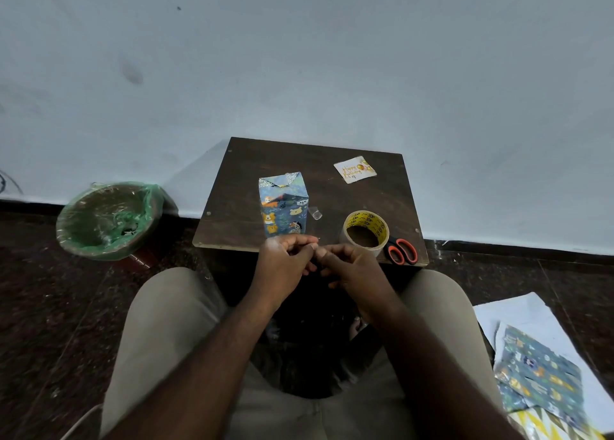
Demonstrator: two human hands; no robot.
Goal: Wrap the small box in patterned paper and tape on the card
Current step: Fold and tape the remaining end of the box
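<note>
The box (284,207) stands on the table (239,174) in the middle of the frame. The card (355,169) lies upper right of it, the tape (364,232) and scissors (402,251) lower right. Below, the left hand (282,267) and right hand (352,270) meet, fingers curled.

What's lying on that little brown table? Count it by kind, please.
Wrapped box: 1
Card: 1
Tape roll: 1
Scissors: 1
Tape scrap: 1
Total: 5
</note>
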